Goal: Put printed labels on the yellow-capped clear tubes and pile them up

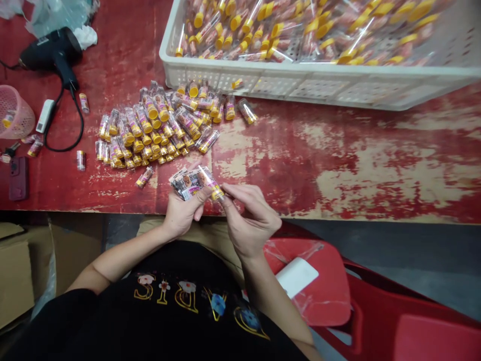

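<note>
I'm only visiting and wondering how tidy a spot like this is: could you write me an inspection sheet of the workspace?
Surface: red table, paint worn to pale patches.
Job's things: heaped yellow-capped tubes beside a white crate of more; a few lie apart.
Clutter: black blower, plastic bag, pink basket, phone and keys, all at the left.
Hands: left hand holds a fan of printed pieces; right hand pinches the end of one tube against them.
Cables: the blower's cord loops loosely on the table.
Surroundings: red seat bearing a white object; cardboard at the left.
</note>
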